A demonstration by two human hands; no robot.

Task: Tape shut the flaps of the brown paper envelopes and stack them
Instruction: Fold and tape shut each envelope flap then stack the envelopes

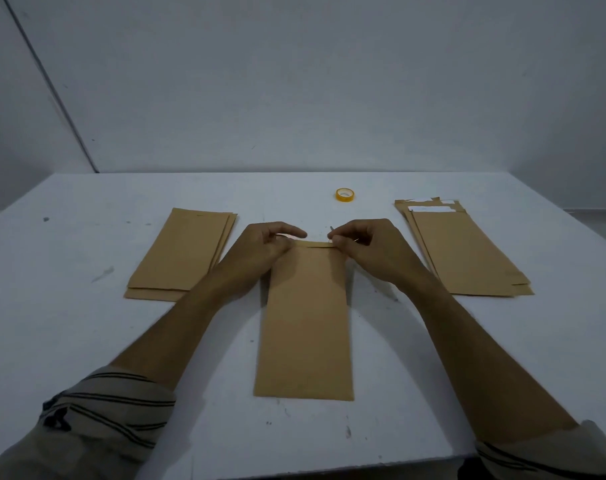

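Observation:
A long brown envelope (305,323) lies lengthwise in the middle of the white table (86,341), its flap folded down at the far end. My left hand (265,245) holds the left end of the flap with curled fingers and thumb. My right hand (367,247) pinches the right end of the flap; a thin strip, perhaps tape, lies along the fold, and something small sticks up from my fingertips. A yellow tape roll (345,195) lies flat beyond the envelope, apart from both hands.
A stack of brown envelopes (182,254) lies to the left. Another stack of envelopes (464,251) lies to the right, with open flaps and white paper showing at its far end. A grey wall rises behind the table. The near table edge is close to my sleeves.

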